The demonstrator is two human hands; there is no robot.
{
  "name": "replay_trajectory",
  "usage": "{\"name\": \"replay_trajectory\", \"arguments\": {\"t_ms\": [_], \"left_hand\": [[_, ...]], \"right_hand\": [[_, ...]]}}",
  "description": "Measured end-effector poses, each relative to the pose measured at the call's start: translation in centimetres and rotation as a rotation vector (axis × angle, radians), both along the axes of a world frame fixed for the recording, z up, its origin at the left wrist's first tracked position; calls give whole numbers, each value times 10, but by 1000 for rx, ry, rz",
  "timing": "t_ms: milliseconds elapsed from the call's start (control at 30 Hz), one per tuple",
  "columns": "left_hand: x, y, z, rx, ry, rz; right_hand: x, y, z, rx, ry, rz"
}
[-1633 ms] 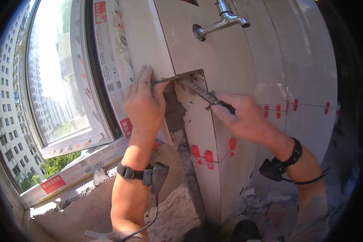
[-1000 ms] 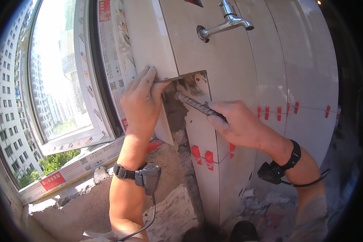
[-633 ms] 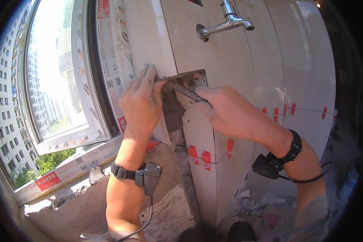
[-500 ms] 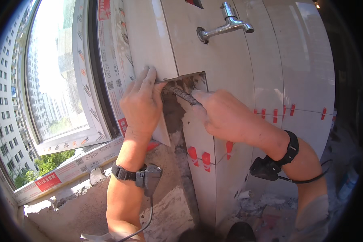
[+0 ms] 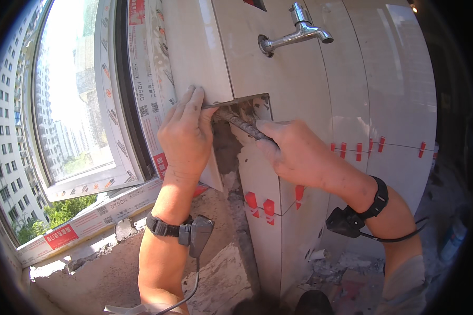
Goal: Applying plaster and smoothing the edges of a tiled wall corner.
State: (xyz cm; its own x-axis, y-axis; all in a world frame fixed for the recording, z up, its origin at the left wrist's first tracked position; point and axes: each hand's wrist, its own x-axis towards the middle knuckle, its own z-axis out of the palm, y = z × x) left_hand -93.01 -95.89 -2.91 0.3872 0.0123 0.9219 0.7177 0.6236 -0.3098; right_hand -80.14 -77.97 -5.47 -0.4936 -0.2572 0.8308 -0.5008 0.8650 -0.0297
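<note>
My left hand (image 5: 186,134) grips the edge of a pale tile piece (image 5: 213,173) at the left of a cut-out, fingertips against the tile above and thumb at the opening's upper edge. My right hand (image 5: 291,149) is closed on a mortar-caked bar tool (image 5: 239,122), which reaches diagonally up-left into the rough opening (image 5: 228,149), its tip near my left thumb and partly hidden. Dark mortar shows inside the opening. Tiled wall (image 5: 299,84) surrounds it, with red levelling clips (image 5: 269,210) along joints below and to the right.
A chrome tap (image 5: 305,32) juts from the wall above. An open white-framed window (image 5: 79,187) at left looks onto tall buildings and trees. A broken plaster ledge (image 5: 89,278) lies below it. Rubble (image 5: 352,273) and a short white pipe (image 5: 320,253) are low at right.
My right hand and the tool have moved back and forth a little in the opening, now higher than a second ago. My left hand stays at the tile edge.
</note>
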Motion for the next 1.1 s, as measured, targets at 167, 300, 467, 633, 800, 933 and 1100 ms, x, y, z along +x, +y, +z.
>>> {"name": "replay_trajectory", "arguments": {"t_ms": [167, 300, 467, 633, 800, 933, 1100], "left_hand": [[-4, -1, -2, 20, -2, -16], [-1, -1, 0, 12, -21, 1], [-6, -1, 0, 15, 24, 34], [-3, -1, -1, 21, 4, 24], [0, 0, -1, 24, -25, 14], [2, 0, -2, 24, -17, 23], [1, 1, -2, 31, -5, 41]], "right_hand": [[10, -5, 2, -25, -24, 0], [14, 4, 3, -15, -31, 1], [17, 7, 2, 9, 7, -8], [26, 5, 5, -19, -35, -12], [28, 7, 6, -77, -57, 10], [27, 12, 2, -4, 14, 14], [38, 18, 11, -41, -78, 13]]}}
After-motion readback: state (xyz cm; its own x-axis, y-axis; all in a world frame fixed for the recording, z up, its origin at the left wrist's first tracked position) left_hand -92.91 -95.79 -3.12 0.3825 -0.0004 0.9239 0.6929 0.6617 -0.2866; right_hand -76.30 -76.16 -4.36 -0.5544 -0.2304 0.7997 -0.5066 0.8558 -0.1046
